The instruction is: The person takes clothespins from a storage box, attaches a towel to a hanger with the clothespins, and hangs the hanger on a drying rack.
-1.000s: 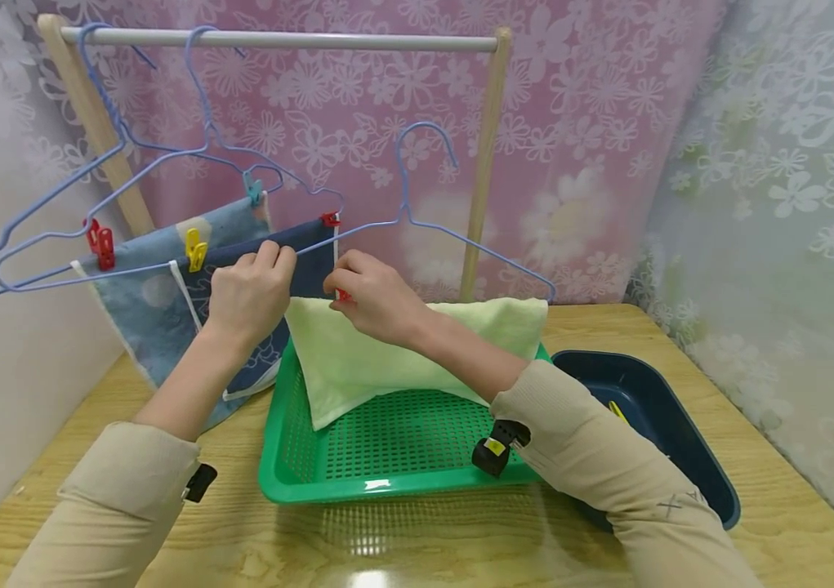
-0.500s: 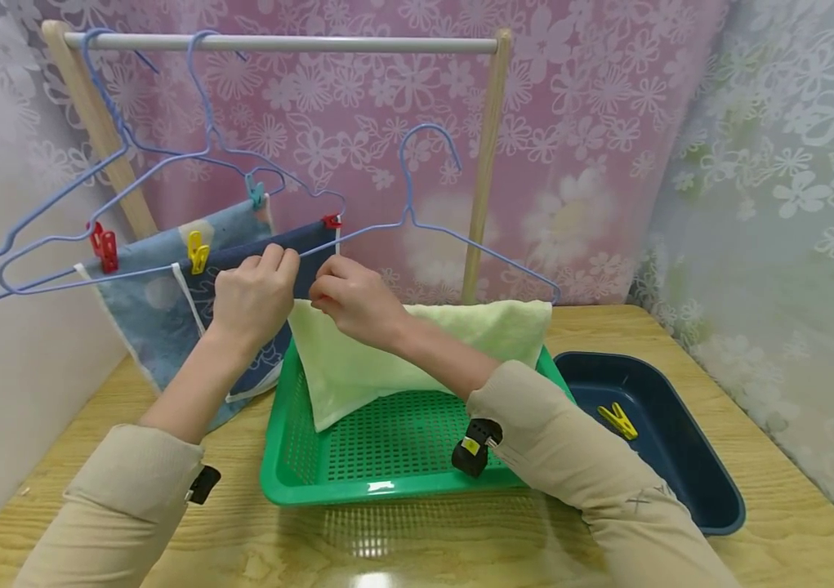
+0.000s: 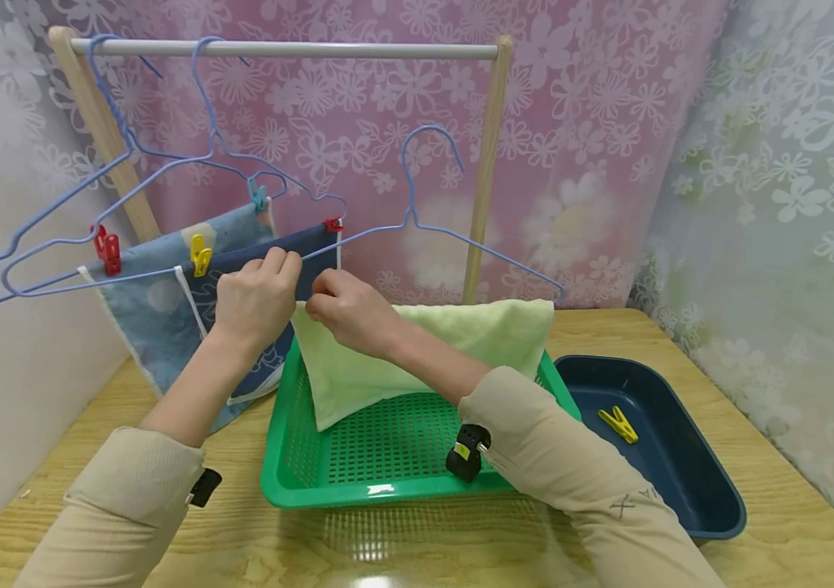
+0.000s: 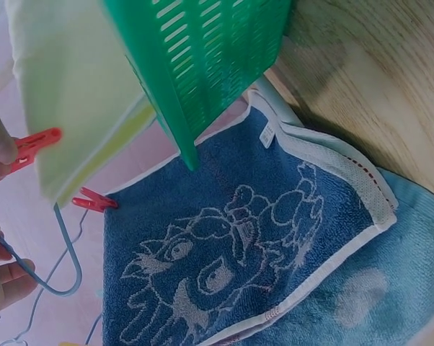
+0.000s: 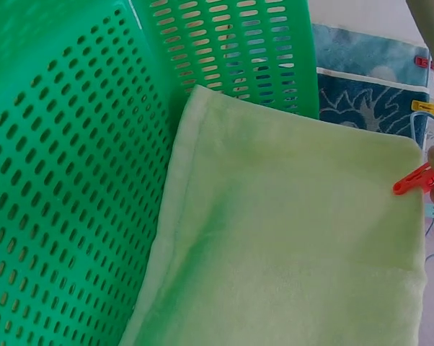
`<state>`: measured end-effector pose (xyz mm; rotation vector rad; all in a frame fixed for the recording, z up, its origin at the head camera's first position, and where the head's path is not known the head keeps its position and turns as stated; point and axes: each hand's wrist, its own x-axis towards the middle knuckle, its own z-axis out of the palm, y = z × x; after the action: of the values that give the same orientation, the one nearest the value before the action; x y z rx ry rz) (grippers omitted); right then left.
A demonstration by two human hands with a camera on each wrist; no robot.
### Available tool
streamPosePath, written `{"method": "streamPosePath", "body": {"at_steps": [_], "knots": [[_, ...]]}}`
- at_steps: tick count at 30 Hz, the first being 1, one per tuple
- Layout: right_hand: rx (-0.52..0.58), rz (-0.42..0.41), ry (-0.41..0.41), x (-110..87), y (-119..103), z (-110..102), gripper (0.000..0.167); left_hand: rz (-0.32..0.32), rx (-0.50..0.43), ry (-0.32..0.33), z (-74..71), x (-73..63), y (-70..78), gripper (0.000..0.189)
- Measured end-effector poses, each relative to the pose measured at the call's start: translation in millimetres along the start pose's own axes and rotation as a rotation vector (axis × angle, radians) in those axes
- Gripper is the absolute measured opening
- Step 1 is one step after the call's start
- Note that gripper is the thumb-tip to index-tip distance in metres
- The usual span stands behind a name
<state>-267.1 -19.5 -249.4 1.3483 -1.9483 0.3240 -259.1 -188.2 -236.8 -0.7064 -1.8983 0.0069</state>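
My left hand point(image 3: 258, 298) grips the left end of a blue wire hanger point(image 3: 411, 214), its hook pointing up and off the rail. Over the hanger's lower part is draped a pale yellow-green towel point(image 3: 490, 327), which hangs down into the green basket. At the towel's upper left corner my right hand point(image 3: 354, 314) pinches a red clothespin point(image 5: 415, 179). In the left wrist view that clothespin point(image 4: 37, 146) lies across the towel's edge, with fingertips on its handle end. The head view hides it behind my right hand.
A green basket point(image 3: 328, 495) sits beneath the towel. Left stands a rail point(image 3: 358, 51) with two hangers bearing a light blue towel point(image 3: 130, 318) and a dark blue towel point(image 4: 238, 216), held by clothespins. At right, a navy tub point(image 3: 652, 400) holds a yellow clothespin point(image 3: 618, 425).
My right hand has moved slightly left and down to the towel's corner, taking the red clothespin onto its edge. The left hand keeps its grip on the hanger.
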Motion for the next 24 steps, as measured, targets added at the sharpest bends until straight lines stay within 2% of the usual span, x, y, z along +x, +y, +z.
{"method": "streamPosePath", "body": {"at_steps": [8,12,14,20,24], "knots": [[-0.055,0.003,-0.092,-0.8,1,2,0.009,-0.007,-0.012,-0.003,0.7,-1.3,-0.6,0.005],[-0.120,-0.013,-0.101,-2.2,3,-1,0.007,-0.004,-0.002,-0.021,0.3,-0.7,0.0,0.007],[-0.176,-0.061,-0.084,-3.6,4,-3,0.009,-0.006,0.002,-0.027,0.2,-0.4,0.4,0.009],[-0.406,-0.295,0.002,-7.1,9,-9,0.012,-0.012,-0.005,-0.029,0.8,-0.2,0.9,0.008],[-0.473,-0.366,0.005,-8.4,11,-15,0.018,-0.003,-0.003,-0.010,1.5,-0.1,0.8,0.005]]}}
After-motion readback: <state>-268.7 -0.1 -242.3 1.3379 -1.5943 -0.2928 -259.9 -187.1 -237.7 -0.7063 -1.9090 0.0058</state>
